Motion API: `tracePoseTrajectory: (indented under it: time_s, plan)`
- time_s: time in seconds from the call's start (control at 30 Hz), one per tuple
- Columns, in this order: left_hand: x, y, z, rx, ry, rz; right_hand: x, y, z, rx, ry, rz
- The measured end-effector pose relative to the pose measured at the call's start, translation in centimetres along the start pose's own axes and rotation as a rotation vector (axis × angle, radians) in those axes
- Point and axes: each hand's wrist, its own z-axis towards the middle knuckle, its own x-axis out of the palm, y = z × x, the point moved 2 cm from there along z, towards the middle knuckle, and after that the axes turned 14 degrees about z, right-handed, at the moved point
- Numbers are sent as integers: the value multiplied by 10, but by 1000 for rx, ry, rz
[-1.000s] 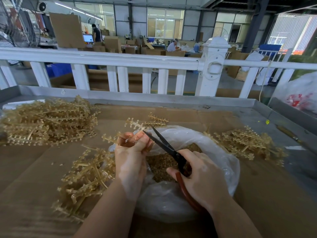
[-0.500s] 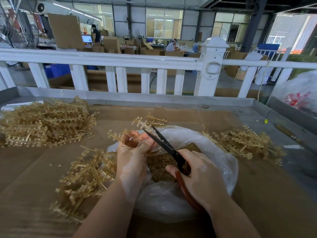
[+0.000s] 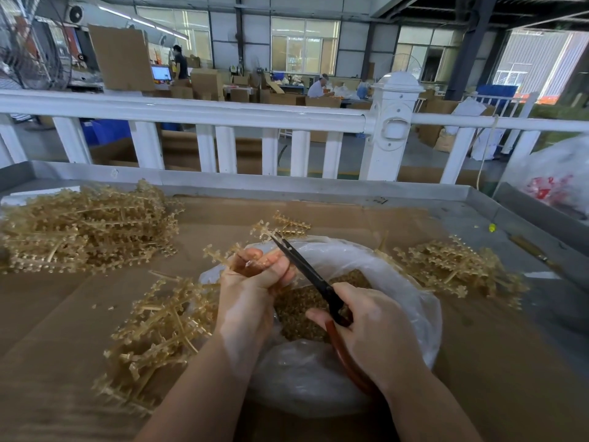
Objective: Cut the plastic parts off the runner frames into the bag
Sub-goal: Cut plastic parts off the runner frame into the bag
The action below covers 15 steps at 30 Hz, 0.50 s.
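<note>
Lower centre of the frame: the right hand (image 3: 376,333) grips the red-brown handles of a pair of scissors (image 3: 312,275), fingers curled round them. The black blades run up and to the left, their tips meeting a runner frame (image 3: 271,229) at centre frame; whether the blades are parted or closed cannot be told.

Just left of it, the left hand (image 3: 251,288) grips that runner frame, fingers and thumb curled round its stem. The frame's toothed branches stick out above and to the left of the fingers, over the far rim of the bag.

Beneath both hands sits a clear plastic bag (image 3: 414,301), mouth open. It holds a mass of small tan cut parts (image 3: 296,311).

Lower left, touching the bag's left edge, lies a loose heap of frames (image 3: 156,336). Right of the bag lies a second heap (image 3: 452,269). At mid left, farther back and apart from the bag, a larger stack (image 3: 86,228) is piled. All rest on brown cardboard (image 3: 510,362) lining a grey metal tray table (image 3: 318,186).

Behind the table runs a white railing (image 3: 204,111) with a capped post (image 3: 393,122). At right edge sits a white sack (image 3: 554,177) with red print. In the far background, upper frame, a workshop with cardboard boxes (image 3: 207,84) and two persons, details too small to tell.
</note>
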Motion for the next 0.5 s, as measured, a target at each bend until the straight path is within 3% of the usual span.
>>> tracePoseTrajectory:
  time_s: [0.23, 0.5]
  plan:
    - [-2, -1, 0, -40, 37, -9, 0, 1, 0, -27, -27, -20]
    - [-6, 1, 4, -118, -35, -29, 3, -1, -2, -37, -46, -61]
